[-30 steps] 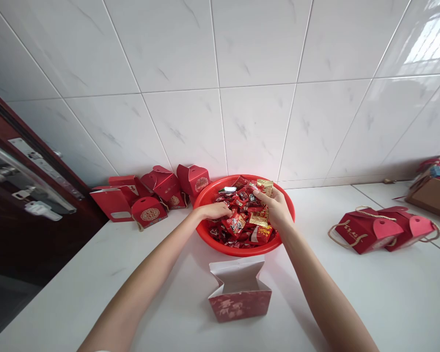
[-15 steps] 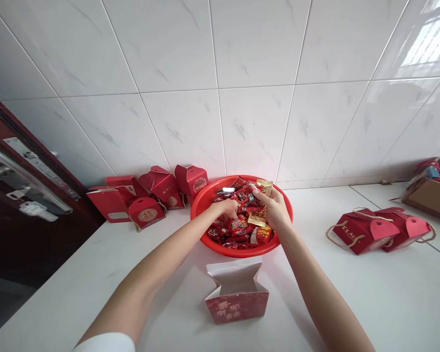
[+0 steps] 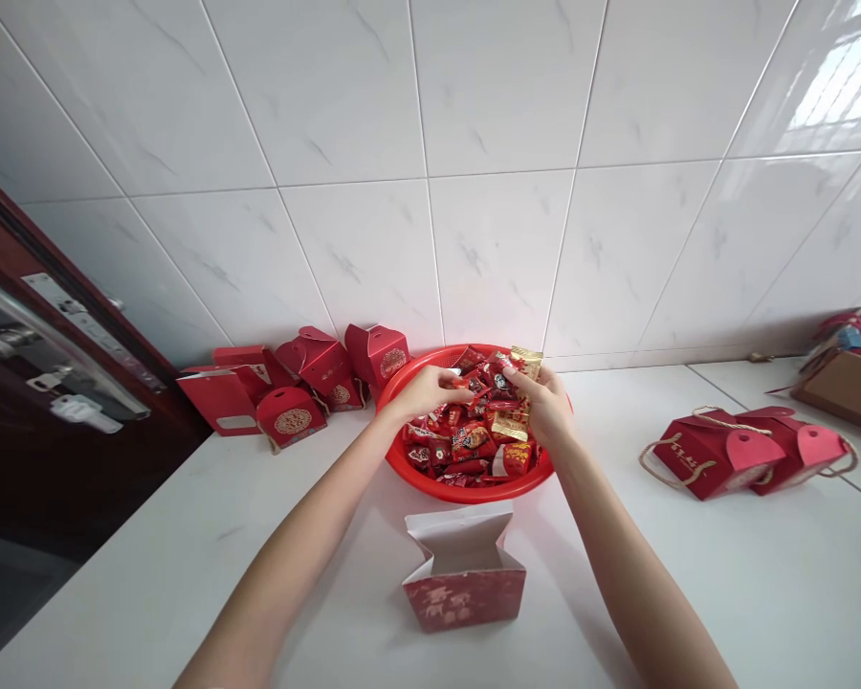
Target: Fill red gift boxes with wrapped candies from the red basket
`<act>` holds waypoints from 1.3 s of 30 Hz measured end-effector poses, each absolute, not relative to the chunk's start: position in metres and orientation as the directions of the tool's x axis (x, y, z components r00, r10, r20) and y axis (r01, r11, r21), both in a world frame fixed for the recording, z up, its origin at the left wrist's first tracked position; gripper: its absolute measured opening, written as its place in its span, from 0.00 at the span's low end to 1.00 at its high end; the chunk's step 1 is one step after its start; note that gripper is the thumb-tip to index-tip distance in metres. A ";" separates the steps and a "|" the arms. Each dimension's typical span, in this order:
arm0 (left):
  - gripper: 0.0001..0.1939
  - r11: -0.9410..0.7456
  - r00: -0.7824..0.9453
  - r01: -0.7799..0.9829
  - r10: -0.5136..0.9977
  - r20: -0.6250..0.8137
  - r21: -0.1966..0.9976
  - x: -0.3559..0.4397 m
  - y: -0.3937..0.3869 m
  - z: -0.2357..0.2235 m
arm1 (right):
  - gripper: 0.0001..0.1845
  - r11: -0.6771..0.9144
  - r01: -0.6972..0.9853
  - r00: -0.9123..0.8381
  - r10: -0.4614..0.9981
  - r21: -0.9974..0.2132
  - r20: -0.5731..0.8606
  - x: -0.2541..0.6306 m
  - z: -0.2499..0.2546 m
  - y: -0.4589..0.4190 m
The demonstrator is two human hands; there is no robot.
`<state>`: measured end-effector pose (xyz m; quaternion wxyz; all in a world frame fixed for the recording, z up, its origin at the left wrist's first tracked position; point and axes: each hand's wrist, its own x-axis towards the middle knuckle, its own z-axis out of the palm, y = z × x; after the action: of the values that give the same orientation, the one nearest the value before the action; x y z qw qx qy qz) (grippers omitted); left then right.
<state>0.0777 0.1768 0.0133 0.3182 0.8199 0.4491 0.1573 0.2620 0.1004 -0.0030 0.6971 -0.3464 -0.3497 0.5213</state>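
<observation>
A round red plastic basket full of red and gold wrapped candies stands at the back of the white counter. Over it, my left hand pinches a small red candy between thumb and fingers. My right hand is closed round several candies, a gold packet sticking out on top. The two hands almost meet above the basket. Just in front of the basket an open red gift box stands upright with its white flaps raised.
Several closed red gift boxes sit by the tiled wall at the back left. Two more with rope handles lie at the right. A brown cardboard box is at the far right. A dark door edges the left.
My left hand has lifted out of the candy pile with a red candy and moved towards my right hand, which rose slightly with its candies.
</observation>
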 end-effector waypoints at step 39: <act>0.17 -0.194 0.308 -0.009 0.933 0.187 0.981 0.034 0.028 0.059 | 0.15 0.244 -0.253 -0.092 0.957 -0.936 0.274 0.200 0.048 0.004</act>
<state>0.0336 0.0280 0.0586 0.5154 0.6231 0.3709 0.4567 0.2005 0.0040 0.0479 0.5856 -0.3333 -0.5281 0.5168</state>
